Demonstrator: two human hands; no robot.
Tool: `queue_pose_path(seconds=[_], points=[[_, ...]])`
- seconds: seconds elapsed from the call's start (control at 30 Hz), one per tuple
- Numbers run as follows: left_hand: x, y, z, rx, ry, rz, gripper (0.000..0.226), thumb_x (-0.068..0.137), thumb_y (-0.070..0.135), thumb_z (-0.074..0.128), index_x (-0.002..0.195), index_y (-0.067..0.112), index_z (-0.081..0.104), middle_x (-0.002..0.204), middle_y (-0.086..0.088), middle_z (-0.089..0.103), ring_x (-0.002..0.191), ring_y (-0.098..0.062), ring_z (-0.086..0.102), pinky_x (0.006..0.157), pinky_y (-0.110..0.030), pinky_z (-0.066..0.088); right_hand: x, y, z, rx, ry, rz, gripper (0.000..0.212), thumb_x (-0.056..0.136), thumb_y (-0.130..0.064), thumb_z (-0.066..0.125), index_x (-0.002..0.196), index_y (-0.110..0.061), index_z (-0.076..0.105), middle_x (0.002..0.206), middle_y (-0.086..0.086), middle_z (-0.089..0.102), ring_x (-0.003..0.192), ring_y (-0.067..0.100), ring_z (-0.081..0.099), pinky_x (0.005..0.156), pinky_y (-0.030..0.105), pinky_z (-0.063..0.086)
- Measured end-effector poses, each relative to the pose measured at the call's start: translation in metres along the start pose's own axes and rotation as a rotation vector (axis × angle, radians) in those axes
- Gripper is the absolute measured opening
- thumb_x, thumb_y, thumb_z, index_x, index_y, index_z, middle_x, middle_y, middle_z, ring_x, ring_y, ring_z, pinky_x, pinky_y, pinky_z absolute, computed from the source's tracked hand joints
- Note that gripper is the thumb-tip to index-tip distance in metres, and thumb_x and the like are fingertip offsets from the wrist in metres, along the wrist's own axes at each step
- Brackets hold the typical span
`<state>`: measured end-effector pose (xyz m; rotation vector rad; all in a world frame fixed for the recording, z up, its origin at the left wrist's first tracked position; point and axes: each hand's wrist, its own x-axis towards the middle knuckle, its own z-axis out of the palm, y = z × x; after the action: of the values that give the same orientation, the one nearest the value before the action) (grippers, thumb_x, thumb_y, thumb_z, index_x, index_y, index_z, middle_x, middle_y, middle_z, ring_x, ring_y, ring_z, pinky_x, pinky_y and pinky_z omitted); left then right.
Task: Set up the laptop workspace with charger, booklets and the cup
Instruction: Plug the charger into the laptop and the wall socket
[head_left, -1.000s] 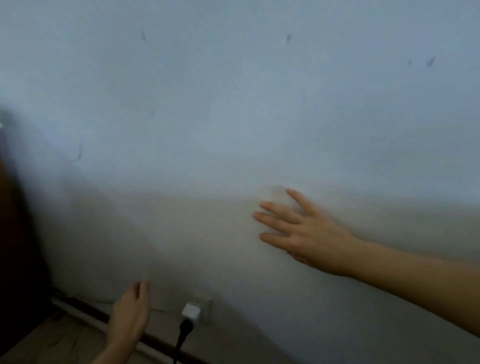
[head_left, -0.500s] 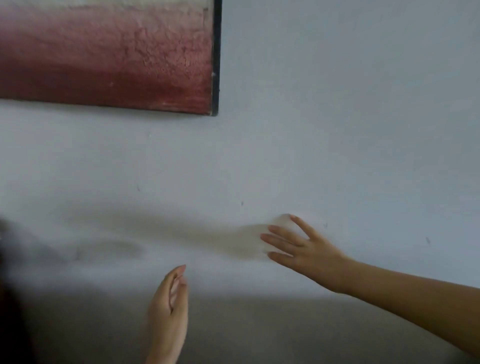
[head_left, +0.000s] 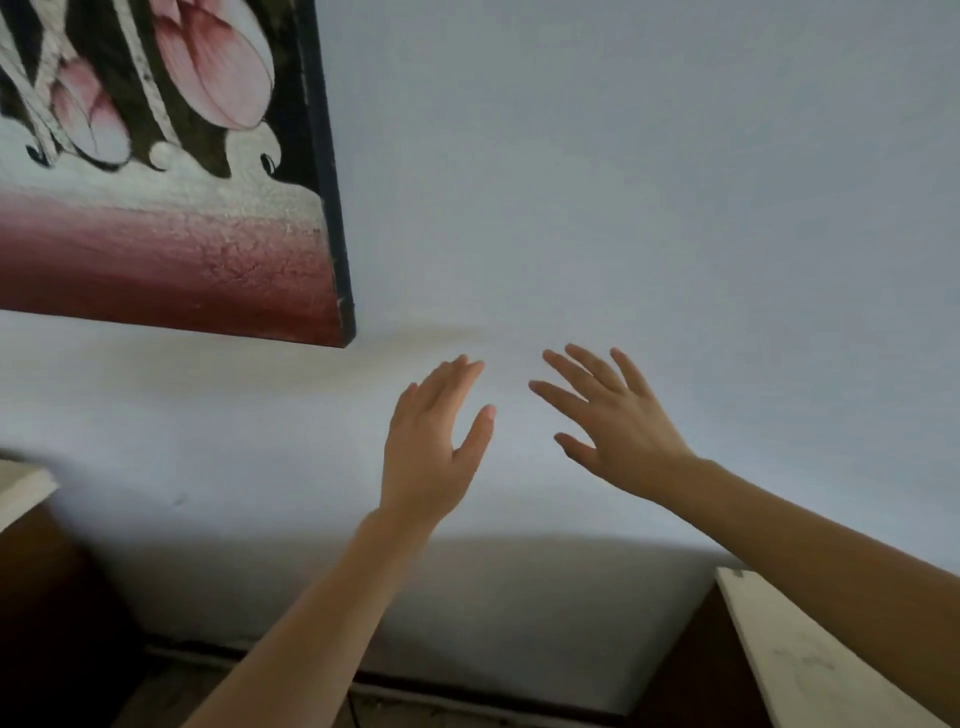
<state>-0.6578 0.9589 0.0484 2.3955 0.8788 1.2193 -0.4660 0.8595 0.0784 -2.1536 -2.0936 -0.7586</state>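
Observation:
Both of my hands are raised in front of a pale blue wall (head_left: 649, 208). My left hand (head_left: 434, 447) is held up with its fingers straight and holds nothing. Just to its right, my right hand (head_left: 613, 426) has its fingers spread and is also empty. Whether either hand touches the wall I cannot tell. No laptop, charger, booklet or cup shows in this view.
A framed flower painting (head_left: 171, 182) hangs on the wall at the upper left. A pale table edge (head_left: 810, 660) juts in at the lower right, another pale surface (head_left: 21, 483) at the left edge. Dark skirting (head_left: 467, 701) runs along the floor below.
The view has swung upward: the white plug and cable low on the wall are gone and the painting has come in. My left hand rose from near the plug up beside my right hand.

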Motion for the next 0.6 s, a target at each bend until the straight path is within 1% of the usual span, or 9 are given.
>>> queue_pose_path(seconds=[0.07,0.17,0.3,0.4,0.47,0.53,0.6], points=[[0.011,0.039,-0.01,0.051,-0.038,0.066,0.055,0.093,0.052,0.03,0.142,0.029,0.036,0.152,0.007,0.035,0.143,-0.012,0.026,0.119,-0.042,0.019,-0.02,0.015,-0.034,0.094,0.025,0.086,0.06,0.092,-0.045,0.051,0.147,-0.03,0.033,0.16,-0.001,0.021,0.149,0.021,0.014,0.12,0.048,0.01],[0.019,0.094,-0.017,0.074,-0.111,0.159,0.061,0.091,0.058,0.026,0.145,0.031,0.027,0.156,0.007,0.025,0.146,-0.012,0.014,0.119,-0.039,0.011,-0.062,0.043,-0.08,0.199,0.022,0.183,0.064,0.092,-0.051,0.048,0.149,-0.034,0.025,0.161,-0.007,0.016,0.149,0.016,0.012,0.12,0.041,0.015],[0.024,0.158,-0.009,-0.017,-0.171,0.247,0.066,0.089,0.062,0.03,0.147,0.03,0.024,0.157,0.006,0.022,0.147,-0.013,0.01,0.119,-0.04,0.011,-0.13,0.083,-0.133,0.278,0.033,0.329,0.076,0.085,-0.055,0.057,0.148,-0.045,0.015,0.158,-0.022,0.014,0.147,0.006,0.015,0.106,0.029,0.031],[0.013,0.195,0.008,-0.097,-0.235,0.294,0.07,0.087,0.064,0.033,0.147,0.031,0.023,0.158,0.008,0.019,0.147,-0.012,0.009,0.119,-0.042,0.012,-0.189,0.095,-0.165,0.269,0.034,0.478,0.08,0.082,-0.054,0.063,0.146,-0.05,0.016,0.153,-0.03,0.016,0.144,0.003,0.021,0.103,0.029,0.036],[-0.003,0.215,0.02,-0.174,-0.284,0.312,0.07,0.085,0.065,0.036,0.146,0.033,0.023,0.157,0.01,0.02,0.147,-0.009,0.009,0.119,-0.043,0.015,-0.234,0.092,-0.181,0.267,0.022,0.592,0.081,0.08,-0.053,0.066,0.146,-0.05,0.018,0.153,-0.03,0.019,0.143,0.002,0.024,0.103,0.029,0.034],[-0.026,0.234,0.031,-0.268,-0.337,0.312,0.071,0.083,0.065,0.041,0.145,0.035,0.025,0.156,0.013,0.023,0.145,-0.006,0.012,0.118,-0.044,0.02,-0.279,0.083,-0.194,0.291,-0.013,0.697,0.081,0.08,-0.048,0.069,0.147,-0.045,0.024,0.154,-0.023,0.025,0.141,0.004,0.027,0.106,0.028,0.031],[-0.055,0.25,0.039,-0.34,-0.416,0.316,0.072,0.081,0.066,0.044,0.144,0.037,0.026,0.155,0.015,0.025,0.144,-0.004,0.015,0.117,-0.043,0.024,-0.323,0.068,-0.207,0.288,-0.079,0.797,0.081,0.079,-0.047,0.071,0.147,-0.043,0.027,0.154,-0.019,0.029,0.14,0.006,0.031,0.107,0.026,0.03]])
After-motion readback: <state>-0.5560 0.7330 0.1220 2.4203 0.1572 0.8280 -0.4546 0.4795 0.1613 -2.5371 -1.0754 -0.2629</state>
